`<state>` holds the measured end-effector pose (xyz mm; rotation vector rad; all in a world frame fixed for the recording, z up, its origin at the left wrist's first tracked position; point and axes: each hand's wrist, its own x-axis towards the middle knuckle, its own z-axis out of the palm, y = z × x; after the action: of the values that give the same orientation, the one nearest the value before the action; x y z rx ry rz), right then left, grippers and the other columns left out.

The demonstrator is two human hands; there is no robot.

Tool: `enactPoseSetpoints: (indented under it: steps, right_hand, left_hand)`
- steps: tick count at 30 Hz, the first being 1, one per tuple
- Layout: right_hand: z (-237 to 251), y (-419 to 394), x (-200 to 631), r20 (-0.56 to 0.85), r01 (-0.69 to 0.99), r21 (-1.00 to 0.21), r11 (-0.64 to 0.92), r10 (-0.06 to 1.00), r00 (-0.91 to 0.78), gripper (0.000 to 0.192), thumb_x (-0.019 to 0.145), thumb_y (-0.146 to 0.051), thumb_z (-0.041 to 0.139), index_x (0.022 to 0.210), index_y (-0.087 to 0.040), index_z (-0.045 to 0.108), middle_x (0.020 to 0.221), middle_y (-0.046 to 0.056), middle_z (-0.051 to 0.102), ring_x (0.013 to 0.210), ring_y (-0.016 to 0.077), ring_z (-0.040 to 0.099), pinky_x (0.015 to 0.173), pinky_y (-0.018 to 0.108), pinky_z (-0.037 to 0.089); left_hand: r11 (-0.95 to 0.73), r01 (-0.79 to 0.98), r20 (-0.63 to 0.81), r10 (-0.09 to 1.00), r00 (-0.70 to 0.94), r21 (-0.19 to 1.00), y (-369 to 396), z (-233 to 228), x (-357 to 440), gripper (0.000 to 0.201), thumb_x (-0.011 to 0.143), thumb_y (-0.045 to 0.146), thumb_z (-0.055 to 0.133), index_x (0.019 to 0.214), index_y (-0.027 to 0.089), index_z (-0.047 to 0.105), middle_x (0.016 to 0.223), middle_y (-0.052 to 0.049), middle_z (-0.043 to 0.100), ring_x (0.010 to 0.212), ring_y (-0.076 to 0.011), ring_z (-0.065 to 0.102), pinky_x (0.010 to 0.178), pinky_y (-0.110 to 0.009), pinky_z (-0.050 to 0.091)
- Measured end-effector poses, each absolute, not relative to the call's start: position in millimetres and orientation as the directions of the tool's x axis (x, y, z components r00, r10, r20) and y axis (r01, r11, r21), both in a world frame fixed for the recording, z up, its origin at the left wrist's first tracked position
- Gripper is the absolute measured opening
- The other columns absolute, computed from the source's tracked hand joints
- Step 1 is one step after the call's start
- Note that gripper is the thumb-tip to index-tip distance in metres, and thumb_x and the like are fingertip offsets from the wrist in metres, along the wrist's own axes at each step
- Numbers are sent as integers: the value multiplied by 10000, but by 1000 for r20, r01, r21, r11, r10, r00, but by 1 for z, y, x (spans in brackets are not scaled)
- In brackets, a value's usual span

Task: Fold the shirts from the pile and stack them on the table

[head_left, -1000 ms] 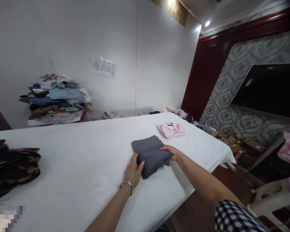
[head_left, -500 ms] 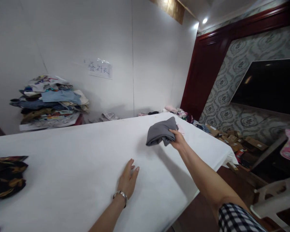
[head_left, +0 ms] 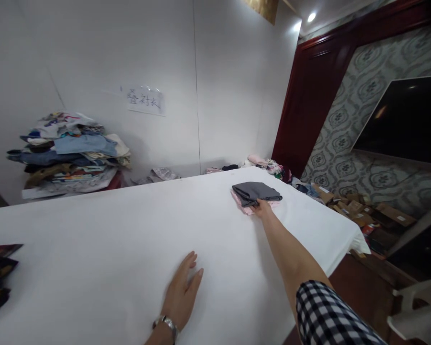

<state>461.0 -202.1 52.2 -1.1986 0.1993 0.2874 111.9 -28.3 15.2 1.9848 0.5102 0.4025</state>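
Observation:
A folded grey garment (head_left: 255,190) lies on top of a folded pink garment (head_left: 244,209) near the far right end of the white-covered table (head_left: 136,239). My right hand (head_left: 262,208) grips the near edge of the grey garment, its fingertips partly hidden beneath the cloth. Over the table's near middle, my left hand (head_left: 182,287) has its fingers stretched out and holds nothing; a metal watch or bracelet circles that wrist. At the left edge sits a dark patterned garment (head_left: 0,278), cut off by the frame.
Behind the table at the left rises a tall pile of clothes (head_left: 75,153). More clothes (head_left: 269,167) are heaped beyond the far right corner. Cardboard boxes (head_left: 355,206) and a white plastic stool (head_left: 420,306) stand on the right.
My right hand has carried the grey garment slightly right and lowered it from the air onto the pink one. My left hand has moved a little nearer to me, still empty.

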Motion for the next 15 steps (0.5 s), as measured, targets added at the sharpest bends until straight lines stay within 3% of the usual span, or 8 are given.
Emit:
enactPoseSetpoints:
  steps: [7,15]
  right_hand:
    - [58,-206,469,-393,-412,-836,364,127,911,229,946,-371,387,1056,-208,503,927,54,663,785,150,643,748,380,549]
    - [62,-213,475,-447,-459,-858,231,109,888,185,960,-317,355,1030,-209,489,736,7,619,570,126,588,620,339,565]
  left_hand:
    - [-474,154,116,494,862,867,-25,8,112,503,808,457,509,1263,241,496,1321,-66,560,1176,-224,563,994,-409,480]
    - [-552,154,164,484,860,820,-23,2,113,441,811,411,499,1211,242,569,1305,-49,581,1220,-235,528,1019,-419,459]
